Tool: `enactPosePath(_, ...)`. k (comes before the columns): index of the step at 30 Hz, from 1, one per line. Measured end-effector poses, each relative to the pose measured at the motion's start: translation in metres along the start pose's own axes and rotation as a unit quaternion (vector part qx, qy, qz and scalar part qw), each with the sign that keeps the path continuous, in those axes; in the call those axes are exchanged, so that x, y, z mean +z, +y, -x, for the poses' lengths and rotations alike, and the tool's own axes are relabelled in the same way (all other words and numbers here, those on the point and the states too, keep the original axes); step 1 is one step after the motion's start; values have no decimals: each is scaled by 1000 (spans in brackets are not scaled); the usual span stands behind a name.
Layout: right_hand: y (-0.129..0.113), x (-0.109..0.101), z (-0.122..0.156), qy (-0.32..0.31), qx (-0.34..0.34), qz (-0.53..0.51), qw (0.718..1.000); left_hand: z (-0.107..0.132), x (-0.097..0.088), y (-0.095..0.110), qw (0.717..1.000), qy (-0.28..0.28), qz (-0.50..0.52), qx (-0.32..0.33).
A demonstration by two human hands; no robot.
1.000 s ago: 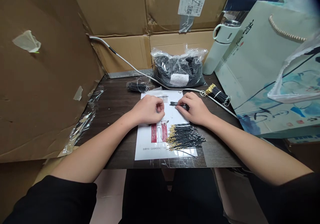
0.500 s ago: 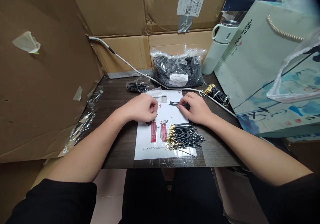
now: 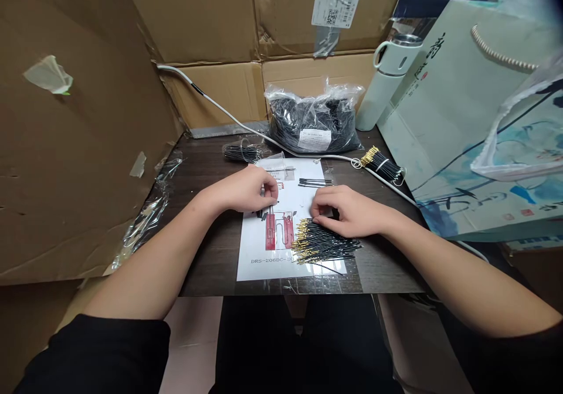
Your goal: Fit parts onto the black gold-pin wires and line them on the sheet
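Note:
Over the left part of the printed sheet [image 3: 246, 265], my left hand [image 3: 253, 190] is closed, thumb and forefinger pinched together. What they hold, if anything, is too small to name. Small black pieces [image 3: 263, 214] lie just below it. My right hand [image 3: 347, 211] is at the upper edge of a pile of thin black wires with gold tips [image 3: 323, 243]. Its fingers are curled, with thumb and forefinger close together by the gold ends; anything between them is hidden. Behind this hand a few black wires [image 3: 314, 182] lie side by side on the sheet.
A clear bag of black parts [image 3: 312, 121] stands at the back, behind a white cable [image 3: 229, 114]. Wire bundles lie at left [image 3: 241, 152] and right [image 3: 382, 164]. A pale bottle [image 3: 387, 86] and paper bag [image 3: 461, 118] stand right; cardboard [image 3: 79, 148] walls the left.
My right hand has moved from the small row of black wires toward me, to the pile with gold tips. My left hand has barely moved.

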State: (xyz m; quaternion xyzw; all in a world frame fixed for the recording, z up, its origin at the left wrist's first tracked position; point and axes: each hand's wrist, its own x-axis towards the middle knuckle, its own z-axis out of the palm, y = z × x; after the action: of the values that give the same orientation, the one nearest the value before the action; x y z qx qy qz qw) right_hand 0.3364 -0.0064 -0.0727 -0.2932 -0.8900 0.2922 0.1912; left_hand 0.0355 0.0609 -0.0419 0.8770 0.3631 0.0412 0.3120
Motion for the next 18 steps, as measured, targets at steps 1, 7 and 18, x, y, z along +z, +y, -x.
enactPosePath(1, 1, 0, 0, -7, 5, 5, 1000, 0, 1, 0, 1000, 0, -6, 0)
enactPosePath(7, 2, 2, 0, -31, 17, 28, 999, -2, 10, 8, 1000, 7, 9, 21)
enactPosePath(18, 5, 1, 2, 16, 54, -1, 998, -23, 59, 15, 954, 79, 288, -10)
